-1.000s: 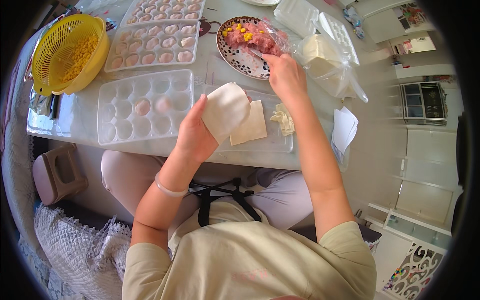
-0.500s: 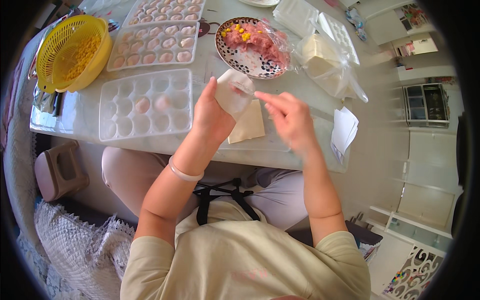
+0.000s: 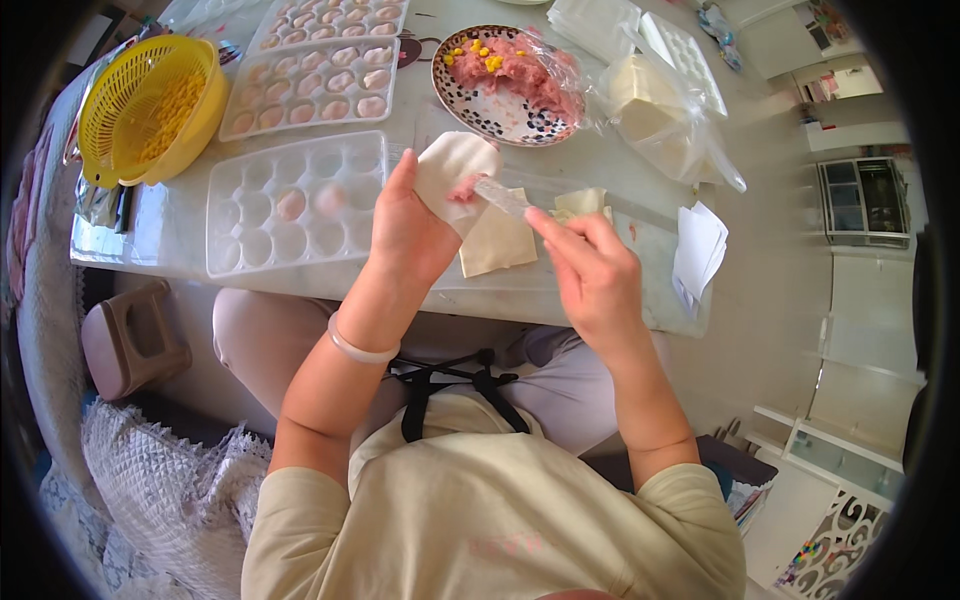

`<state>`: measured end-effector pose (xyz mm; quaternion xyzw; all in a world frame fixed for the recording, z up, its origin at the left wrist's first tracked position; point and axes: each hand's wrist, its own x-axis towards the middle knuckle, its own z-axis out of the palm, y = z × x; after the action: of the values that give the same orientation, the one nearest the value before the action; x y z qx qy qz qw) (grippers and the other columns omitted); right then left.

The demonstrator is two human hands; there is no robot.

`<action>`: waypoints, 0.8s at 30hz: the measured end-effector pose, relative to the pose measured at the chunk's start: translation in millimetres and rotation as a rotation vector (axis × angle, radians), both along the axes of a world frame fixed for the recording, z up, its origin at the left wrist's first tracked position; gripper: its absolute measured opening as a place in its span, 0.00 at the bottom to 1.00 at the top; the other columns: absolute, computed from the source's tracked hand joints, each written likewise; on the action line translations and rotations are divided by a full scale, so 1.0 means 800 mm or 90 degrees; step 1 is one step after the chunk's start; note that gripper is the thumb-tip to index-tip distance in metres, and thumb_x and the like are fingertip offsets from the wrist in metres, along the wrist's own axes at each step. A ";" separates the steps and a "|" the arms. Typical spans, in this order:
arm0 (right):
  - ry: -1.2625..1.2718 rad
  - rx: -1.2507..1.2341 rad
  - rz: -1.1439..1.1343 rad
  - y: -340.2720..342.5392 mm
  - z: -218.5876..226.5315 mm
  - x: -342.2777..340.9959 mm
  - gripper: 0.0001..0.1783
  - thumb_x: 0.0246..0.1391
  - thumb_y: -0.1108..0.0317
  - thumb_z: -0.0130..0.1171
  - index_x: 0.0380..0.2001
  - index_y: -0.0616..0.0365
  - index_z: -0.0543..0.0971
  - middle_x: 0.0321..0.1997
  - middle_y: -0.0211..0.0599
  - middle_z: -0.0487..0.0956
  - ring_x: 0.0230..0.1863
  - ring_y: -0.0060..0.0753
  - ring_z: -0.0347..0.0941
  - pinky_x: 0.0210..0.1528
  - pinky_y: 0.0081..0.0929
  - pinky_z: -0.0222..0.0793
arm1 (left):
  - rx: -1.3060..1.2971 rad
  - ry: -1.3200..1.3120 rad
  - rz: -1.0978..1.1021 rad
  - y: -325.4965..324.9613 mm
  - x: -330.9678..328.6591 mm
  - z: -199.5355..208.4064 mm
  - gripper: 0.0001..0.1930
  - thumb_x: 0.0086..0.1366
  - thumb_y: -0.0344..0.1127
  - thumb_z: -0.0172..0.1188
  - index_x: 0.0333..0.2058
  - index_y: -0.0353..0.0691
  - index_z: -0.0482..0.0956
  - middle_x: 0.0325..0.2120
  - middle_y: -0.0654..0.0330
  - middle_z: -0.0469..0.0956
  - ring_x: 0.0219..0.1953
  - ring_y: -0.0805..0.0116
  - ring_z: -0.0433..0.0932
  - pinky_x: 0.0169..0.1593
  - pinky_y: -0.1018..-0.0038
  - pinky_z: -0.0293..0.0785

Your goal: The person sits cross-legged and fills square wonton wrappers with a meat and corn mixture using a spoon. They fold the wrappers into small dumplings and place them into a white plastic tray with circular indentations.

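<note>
On the palm and fingers of my left hand (image 3: 412,230) lies a pale dumpling wrapper (image 3: 440,160), with the thumb apart at its side. A small dab of pink minced meat (image 3: 464,188) sits on the wrapper. My right hand (image 3: 600,280) grips a clear, flat spreading stick (image 3: 505,197), its tip touching the meat. Below the wrapper, a stack of square wrappers (image 3: 500,245) rests on the table, beside more crumpled wrappers (image 3: 582,203). Farther off, a patterned plate (image 3: 480,117) carries minced meat (image 3: 525,75) with corn kernels.
At the left, a clear compartment tray (image 3: 240,262) holds two filled dumplings. Fuller dumpling trays (image 3: 310,85) lie behind it, near a yellow colander (image 3: 205,130) with corn. A plastic bag of wrappers (image 3: 655,115) and white papers (image 3: 700,245) are at the right.
The spreading stick, blurred before, now shows clearly against the meat. My right hand has moved slightly right and down, and the wrapper is tilted more open toward view.
</note>
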<state>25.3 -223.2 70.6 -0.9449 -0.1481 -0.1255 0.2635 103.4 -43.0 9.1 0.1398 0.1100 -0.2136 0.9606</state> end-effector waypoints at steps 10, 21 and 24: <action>-0.043 -0.096 0.009 0.010 -0.011 0.013 0.26 0.44 0.81 0.58 0.49 0.49 0.80 0.29 0.33 0.69 0.25 0.36 0.72 0.24 0.32 0.68 | -0.005 0.006 -0.042 -0.008 -0.018 0.025 0.28 0.74 0.46 0.30 0.61 0.29 0.59 0.61 0.40 0.62 0.63 0.48 0.62 0.67 0.56 0.55; 0.000 -0.014 -0.028 -0.005 -0.014 -0.006 0.23 0.49 0.81 0.57 0.49 0.52 0.80 0.28 0.35 0.72 0.25 0.34 0.71 0.26 0.29 0.68 | -0.066 0.020 0.030 0.001 -0.012 0.013 0.29 0.74 0.45 0.29 0.63 0.26 0.54 0.64 0.40 0.56 0.66 0.48 0.56 0.68 0.57 0.51; 0.002 0.104 -0.021 -0.009 -0.014 0.004 0.23 0.47 0.81 0.57 0.49 0.54 0.79 0.28 0.37 0.72 0.26 0.37 0.73 0.27 0.33 0.69 | -0.058 -0.024 0.045 0.000 -0.008 0.015 0.30 0.74 0.45 0.29 0.63 0.25 0.53 0.64 0.41 0.56 0.67 0.48 0.54 0.69 0.57 0.50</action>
<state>28.7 -230.4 59.8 -0.9227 -0.1214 -0.1397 0.3382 96.7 -43.4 21.4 0.0963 0.0873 -0.1817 0.9747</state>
